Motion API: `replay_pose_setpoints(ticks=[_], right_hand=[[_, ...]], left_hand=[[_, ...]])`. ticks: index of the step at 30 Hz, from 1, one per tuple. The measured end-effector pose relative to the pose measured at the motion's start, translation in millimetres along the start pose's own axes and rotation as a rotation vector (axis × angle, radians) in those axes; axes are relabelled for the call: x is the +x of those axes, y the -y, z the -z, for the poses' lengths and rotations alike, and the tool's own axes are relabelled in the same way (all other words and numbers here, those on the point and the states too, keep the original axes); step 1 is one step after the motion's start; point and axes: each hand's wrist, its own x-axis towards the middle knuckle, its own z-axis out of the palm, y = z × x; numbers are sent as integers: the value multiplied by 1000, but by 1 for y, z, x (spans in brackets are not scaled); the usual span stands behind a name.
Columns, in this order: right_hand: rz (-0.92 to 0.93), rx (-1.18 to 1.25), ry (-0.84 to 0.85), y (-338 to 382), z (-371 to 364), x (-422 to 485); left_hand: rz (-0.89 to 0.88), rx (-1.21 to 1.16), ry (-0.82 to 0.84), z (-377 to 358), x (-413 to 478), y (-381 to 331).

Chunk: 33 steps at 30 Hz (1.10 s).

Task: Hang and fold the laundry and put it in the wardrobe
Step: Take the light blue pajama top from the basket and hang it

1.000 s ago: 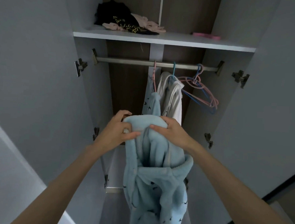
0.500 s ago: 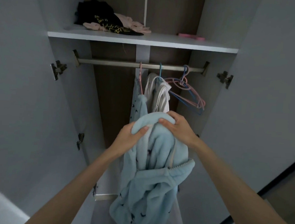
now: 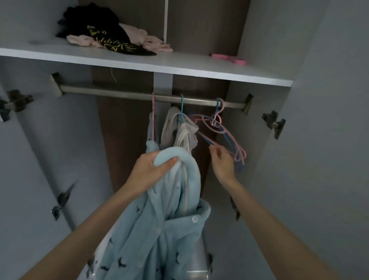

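Observation:
A light blue fleece pyjama top (image 3: 171,230) with small dark prints and white buttons hangs from my left hand (image 3: 150,170), which grips it at the collar. My right hand (image 3: 222,162) is off the garment and reaches up to the empty pink and blue hangers (image 3: 224,133) on the metal rail (image 3: 122,93), fingers pinched at the lower bar of one hanger. A matching blue garment (image 3: 151,138) hangs on a pink hanger and a grey-white garment (image 3: 179,131) on a blue hanger, both just behind the top.
The open wardrobe has a white shelf (image 3: 182,67) above the rail. It carries a heap of black and pink clothes (image 3: 108,32) at left and a pink hanger (image 3: 229,58) at right. Grey doors (image 3: 327,146) stand open on both sides, with metal hinges.
My right hand has let go of the blue top and moved right and up to the empty hangers. My left hand alone now holds the top. The view has tilted upward.

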Motion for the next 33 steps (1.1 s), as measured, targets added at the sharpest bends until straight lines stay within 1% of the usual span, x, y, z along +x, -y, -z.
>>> replay_pose_setpoints(ticks=[2,5,8,11,14,15,16,19,22,25,33], right_hand=[[-41,-142,-59,-17,-3,38],[-68,-340,-92,-32,-5,81],[-66,-501,-51,-41,-1,113],[-117,-563,9,-48,0,133],[-9,-664,-69,-51,-4,139],[21,-658,-81,-52,-7,142],[18,-617,-58,-52,-9,144],[-65,-386,66,-43,-16,151],[-95,-293,33,-30,-19,150],[-69,-230,-28,-21,-17,147],[-55,-292,-78,-6,-6,103]], left_hand=[[-4,47,16,-5,16,1],[-7,73,10,-10,37,6],[-4,76,-10,-14,52,12],[6,67,-21,-15,64,18],[39,46,-53,-12,76,26],[50,42,-58,-11,78,29],[59,41,-60,-11,81,32],[60,37,-46,-11,86,36],[55,32,-36,-11,89,37],[45,23,-24,-9,88,37],[28,66,-40,6,69,33]])
